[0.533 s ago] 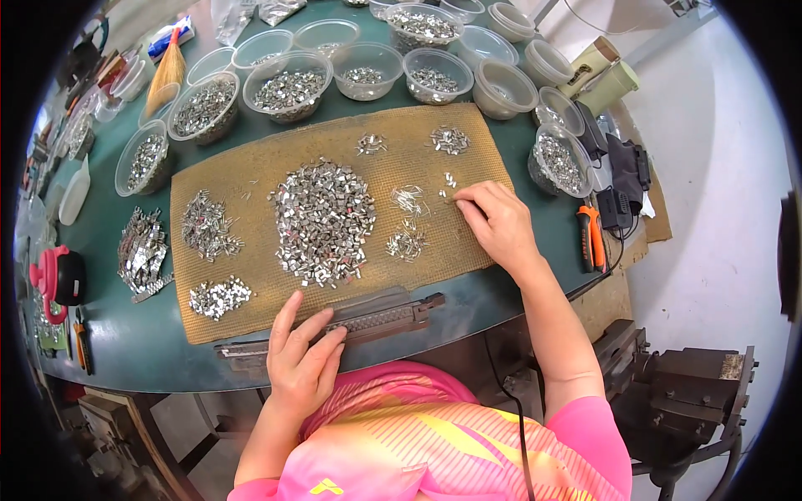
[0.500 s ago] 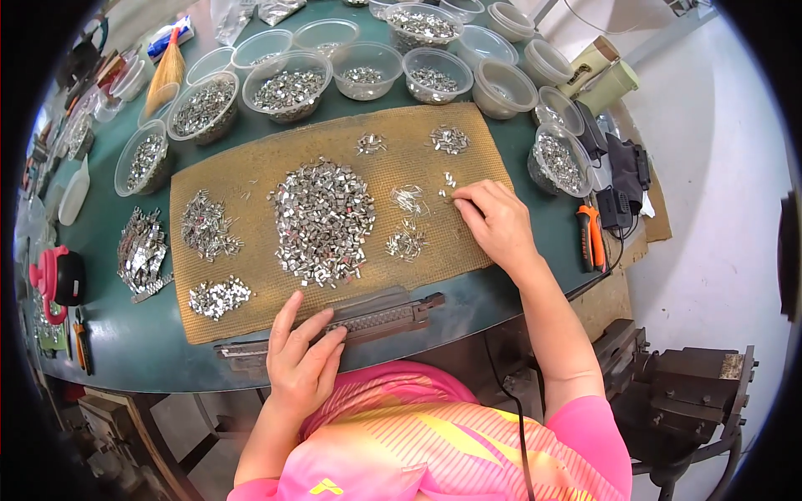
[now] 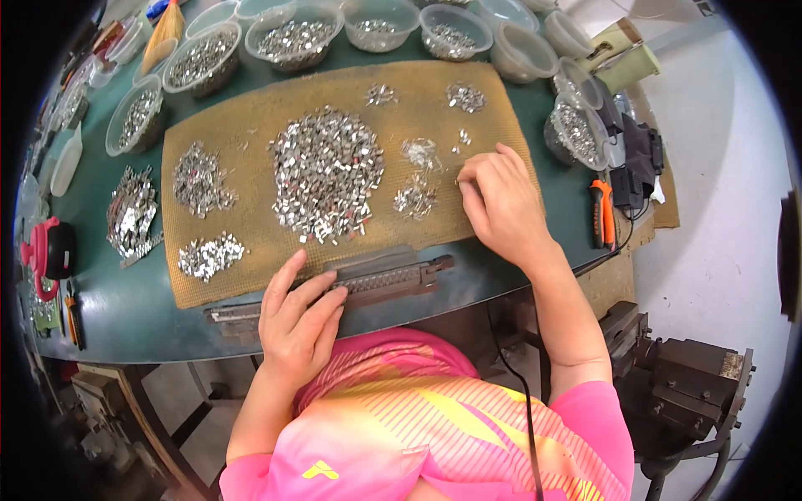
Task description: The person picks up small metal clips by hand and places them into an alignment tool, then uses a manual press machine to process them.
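Observation:
My left hand (image 3: pixel 299 321) lies with fingers spread over a long dark metal fixture (image 3: pixel 393 280) at the mat's near edge. On the right of the tan textured mat (image 3: pixel 259 125), my right hand (image 3: pixel 508 204) is curled, thumb against the bent fingers; whatever they hold is hidden. A few tiny silver pieces (image 3: pixel 462 139) lie just beyond its fingertips. To its left are a pile of thin pale strips (image 3: pixel 420 154) and a pile of small metal pieces (image 3: pixel 415 197). A big heap of small silver metal links (image 3: pixel 326 175) covers the mat's middle.
Clear plastic tubs (image 3: pixel 294 37) of metal pieces line the far side. Smaller piles, one of shiny pieces (image 3: pixel 210 255), lie on the mat's left. Linked metal strips (image 3: pixel 134 213) lie beside the mat. Orange-handled pliers (image 3: pixel 603 213) are at right, a pink-and-black container (image 3: pixel 52 250) at left.
The whole view has shifted, so the table sits higher in the picture. My right hand has drawn back slightly from the tiny pieces, its fingers more curled. My left hand stays on the fixture.

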### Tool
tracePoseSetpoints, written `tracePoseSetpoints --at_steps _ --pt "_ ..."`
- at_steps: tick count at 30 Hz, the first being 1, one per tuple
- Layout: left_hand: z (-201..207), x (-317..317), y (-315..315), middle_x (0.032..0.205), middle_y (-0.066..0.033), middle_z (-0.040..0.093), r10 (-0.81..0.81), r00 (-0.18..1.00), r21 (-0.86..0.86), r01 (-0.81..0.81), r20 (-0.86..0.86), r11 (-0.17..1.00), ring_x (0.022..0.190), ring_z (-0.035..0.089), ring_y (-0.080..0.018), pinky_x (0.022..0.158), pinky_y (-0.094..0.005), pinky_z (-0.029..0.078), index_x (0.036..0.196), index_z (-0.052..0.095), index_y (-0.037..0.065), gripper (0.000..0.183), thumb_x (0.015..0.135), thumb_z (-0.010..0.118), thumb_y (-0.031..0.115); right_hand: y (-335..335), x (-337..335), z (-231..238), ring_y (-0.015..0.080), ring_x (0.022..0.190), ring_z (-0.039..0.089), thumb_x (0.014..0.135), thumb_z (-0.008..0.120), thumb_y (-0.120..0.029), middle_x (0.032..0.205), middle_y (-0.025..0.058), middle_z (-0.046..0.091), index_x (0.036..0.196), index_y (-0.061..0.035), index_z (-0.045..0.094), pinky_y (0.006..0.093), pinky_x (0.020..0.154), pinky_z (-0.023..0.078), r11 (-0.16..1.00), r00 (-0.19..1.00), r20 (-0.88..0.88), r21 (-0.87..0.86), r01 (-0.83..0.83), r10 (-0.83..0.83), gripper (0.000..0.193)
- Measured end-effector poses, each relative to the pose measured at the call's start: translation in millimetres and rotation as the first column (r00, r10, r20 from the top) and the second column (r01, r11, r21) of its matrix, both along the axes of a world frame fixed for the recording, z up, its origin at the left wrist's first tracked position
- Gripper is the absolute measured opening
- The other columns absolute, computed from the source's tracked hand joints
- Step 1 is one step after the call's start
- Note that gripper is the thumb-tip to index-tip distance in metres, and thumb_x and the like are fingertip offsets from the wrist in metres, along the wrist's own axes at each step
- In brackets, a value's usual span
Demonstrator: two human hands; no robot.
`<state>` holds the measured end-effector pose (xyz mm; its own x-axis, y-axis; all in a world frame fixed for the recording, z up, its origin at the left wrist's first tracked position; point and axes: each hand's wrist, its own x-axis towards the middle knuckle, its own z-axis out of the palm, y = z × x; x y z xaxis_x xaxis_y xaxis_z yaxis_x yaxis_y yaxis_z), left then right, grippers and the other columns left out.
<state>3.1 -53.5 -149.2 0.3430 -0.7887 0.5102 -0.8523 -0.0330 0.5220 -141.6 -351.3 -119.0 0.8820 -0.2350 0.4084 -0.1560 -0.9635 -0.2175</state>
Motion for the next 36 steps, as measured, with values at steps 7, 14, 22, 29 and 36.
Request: tracePoseSetpoints --at_steps 7,14,22,29,36 --pt "2 -1 -2 0.117 -0.0147 0.074 -0.012 1.0 0.004 0.012 -0.015 1.0 0.129 0.061 -0.0472 0.105 -0.0535 0.051 0.109 0.073 0.005 0.028 0.082 0.076 -0.003 67 -17 19 0.0304 0.115 0.066 0.082 0.073 0.0 0.104 0.0095 0.065 0.099 -0.005 0.061 0.0563 0.111 0.046 0.937 0.946 -0.06 0.171 -0.304 0.318 0.021" --pt "-1 -1 0 0.119 -0.0106 0.074 -0.005 1.0 -0.011 0.005 -0.008 1.0 0.129 0.062 -0.0417 0.103 -0.0519 0.051 0.11 0.077 0.008 0.031 0.079 0.08 0.003 83 -21 9 0.0285 0.112 0.068 0.08 0.077 -0.002 0.106 0.0092 0.066 0.099 -0.0039 0.063 0.0538 0.109 0.048 0.968 0.963 -0.107 0.075 -0.241 0.248 0.023" --pt "-3 0 -1 0.118 -0.0108 0.074 -0.022 1.0 -0.02 0.022 -0.008 1.0 0.128 0.062 -0.0414 0.102 -0.0519 0.051 0.11 0.077 0.008 0.031 0.079 0.08 0.003 72 -25 8 0.0239 0.102 0.069 0.085 0.076 -0.009 0.1 0.0056 0.069 0.098 -0.0074 0.067 0.0489 0.104 0.05 0.953 0.971 -0.071 0.218 -0.21 0.23 0.017" --pt "1 1 1 0.116 -0.0112 0.074 -0.04 0.999 0.01 0.04 -0.006 0.999 0.127 0.062 -0.043 0.103 -0.0513 0.051 0.109 0.076 0.007 0.03 0.08 0.077 0.0 88 -25 2 0.0252 0.097 0.071 0.084 0.081 -0.01 0.099 0.0068 0.072 0.097 -0.0075 0.069 0.0462 0.099 0.054 0.978 0.998 0.0 0.198 -0.061 0.062 0.017" --pt "0 2 6 0.116 -0.0118 0.074 -0.029 0.999 0.026 0.029 0.017 0.999 0.128 0.061 -0.0445 0.104 -0.0522 0.051 0.11 0.075 0.007 0.03 0.081 0.077 -0.001 35 -51 -11 0.0344 0.118 0.068 0.089 0.077 -0.008 0.121 0.0142 0.072 0.116 -0.0022 0.071 0.0474 0.105 0.052 0.986 0.977 0.156 0.106 0.127 -0.143 0.029"
